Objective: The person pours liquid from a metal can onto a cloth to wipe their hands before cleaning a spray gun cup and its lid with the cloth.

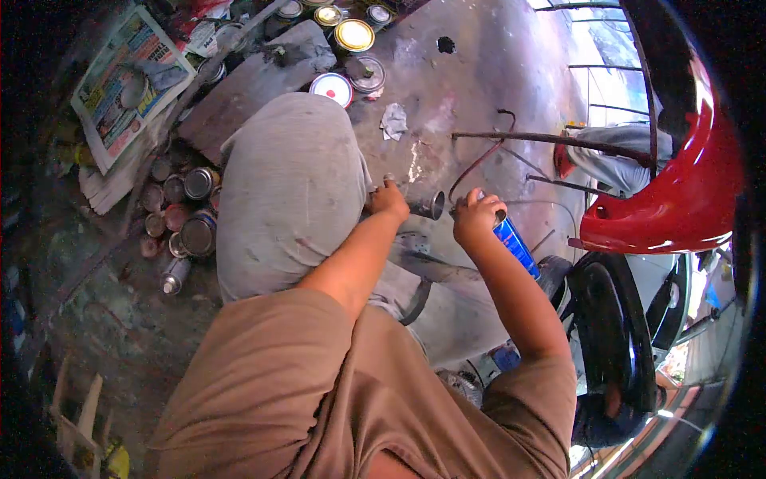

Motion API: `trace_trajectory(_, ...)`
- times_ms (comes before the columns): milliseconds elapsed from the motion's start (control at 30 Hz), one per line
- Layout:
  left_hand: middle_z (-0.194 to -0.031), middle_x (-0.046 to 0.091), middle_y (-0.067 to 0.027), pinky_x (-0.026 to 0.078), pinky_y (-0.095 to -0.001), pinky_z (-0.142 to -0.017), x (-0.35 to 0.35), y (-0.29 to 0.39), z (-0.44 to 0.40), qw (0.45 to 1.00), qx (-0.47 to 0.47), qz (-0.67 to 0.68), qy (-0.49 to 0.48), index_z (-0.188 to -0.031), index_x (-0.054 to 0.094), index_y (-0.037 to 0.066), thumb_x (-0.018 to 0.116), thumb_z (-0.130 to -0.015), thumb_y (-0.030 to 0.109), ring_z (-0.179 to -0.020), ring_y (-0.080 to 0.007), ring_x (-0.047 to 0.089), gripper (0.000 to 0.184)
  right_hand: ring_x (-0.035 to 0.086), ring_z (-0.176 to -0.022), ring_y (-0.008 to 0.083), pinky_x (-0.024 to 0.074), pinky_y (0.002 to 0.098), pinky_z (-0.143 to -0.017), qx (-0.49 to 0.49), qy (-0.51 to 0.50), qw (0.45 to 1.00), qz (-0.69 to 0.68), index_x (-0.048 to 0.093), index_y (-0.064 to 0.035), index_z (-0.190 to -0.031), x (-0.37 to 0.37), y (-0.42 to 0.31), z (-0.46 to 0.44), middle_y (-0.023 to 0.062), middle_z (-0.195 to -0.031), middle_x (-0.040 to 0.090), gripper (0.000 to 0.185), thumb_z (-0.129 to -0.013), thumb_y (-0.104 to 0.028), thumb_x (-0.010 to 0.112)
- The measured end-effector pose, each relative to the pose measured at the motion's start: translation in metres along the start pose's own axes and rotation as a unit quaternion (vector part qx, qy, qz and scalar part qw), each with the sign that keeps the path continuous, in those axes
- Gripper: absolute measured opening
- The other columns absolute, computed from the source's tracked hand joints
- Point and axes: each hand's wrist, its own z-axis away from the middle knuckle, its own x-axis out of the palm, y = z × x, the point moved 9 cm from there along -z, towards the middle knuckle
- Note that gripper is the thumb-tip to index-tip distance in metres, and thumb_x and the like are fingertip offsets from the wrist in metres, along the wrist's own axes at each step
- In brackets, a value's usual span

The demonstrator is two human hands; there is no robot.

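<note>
My left hand [388, 199] is closed around a dark cylindrical cup [433, 205] beside my grey-trousered knee [291, 184]. The cup lies sideways, its round open end facing right. A short gap to the right of it, my right hand [479, 216] has its fingers curled at the top of a blue can [516, 248]. That can is tilted, and my wrist and forearm hide part of it. Something dark shows at my right fingertips, too small to make out.
Paint tins [354, 35] stand at the top, with more tins [199, 234] and a spray can [175, 275] on the left. Newspaper [132, 88] lies upper left. A glossy red panel [670, 207] hangs on a metal rack [550, 144] at right. Another person's leg [614, 152] shows behind it.
</note>
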Motion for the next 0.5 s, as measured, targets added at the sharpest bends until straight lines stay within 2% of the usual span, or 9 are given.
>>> trace_trajectory(133,-0.134,0.054,-0.0212,0.044,-0.0511,-0.101,0.001,0.002,0.003,1.000,0.025,-0.013,0.013,-0.149,0.030,0.012,0.072,-0.083,0.027,-0.124,-0.0376,0.053,0.080,0.049,-0.115,0.0505,0.0403,0.0659,-0.082,0.010,0.010,1.000,-0.010,0.056,-0.0222,-0.136,0.010,0.005,0.002,0.0125,-0.150,0.039,0.048,-0.089,-0.033,0.057)
trace_trajectory(233,-0.131,0.057,-0.0161,0.043,-0.0527,-0.101,-0.004,0.004,0.008,0.997,0.035,-0.039,0.053,-0.140,0.041,0.007,0.059,-0.093,0.021,-0.121,-0.0331,0.056,0.052,0.049,-0.116,0.0506,0.0404,0.0658,-0.082,0.012,0.021,1.000,-0.019,0.054,-0.0226,-0.138,0.019,0.004,0.001,0.0132,-0.150,0.038,0.050,-0.089,-0.034,0.057)
trace_trajectory(333,-0.131,0.057,-0.0171,0.042,-0.0542,-0.103,-0.008,0.004,0.011,0.998,0.031,-0.016,0.051,-0.140,0.041,0.007,0.058,-0.093,0.021,-0.121,-0.0343,0.056,0.052,0.049,-0.116,0.0503,0.0415,0.0669,-0.082,-0.003,0.032,0.998,-0.046,0.048,-0.0243,-0.142,0.017,0.007,0.006,0.0142,-0.151,0.036,0.057,-0.086,-0.033,0.060)
trace_trajectory(433,-0.131,0.054,-0.0245,0.044,-0.0479,-0.104,0.005,-0.002,-0.010,0.998,0.036,-0.004,0.046,-0.148,0.031,0.008,0.073,-0.080,0.023,-0.122,-0.0405,0.054,0.081,0.050,-0.116,0.0498,0.0433,0.0680,-0.084,-0.021,0.071,0.993,-0.093,0.043,-0.0267,-0.145,0.010,0.010,0.012,0.0150,-0.152,0.033,0.066,-0.083,-0.034,0.064)
trace_trajectory(500,-0.131,0.055,-0.0242,0.045,-0.0488,-0.102,-0.005,0.002,-0.004,0.998,0.037,0.009,0.043,-0.148,0.031,0.008,0.071,-0.082,0.024,-0.122,-0.0408,0.055,0.079,0.049,-0.118,0.0502,0.0435,0.0677,-0.086,-0.032,0.097,0.985,-0.136,0.040,-0.0277,-0.147,0.006,0.013,0.014,0.0153,-0.154,0.032,0.072,-0.081,-0.034,0.068)
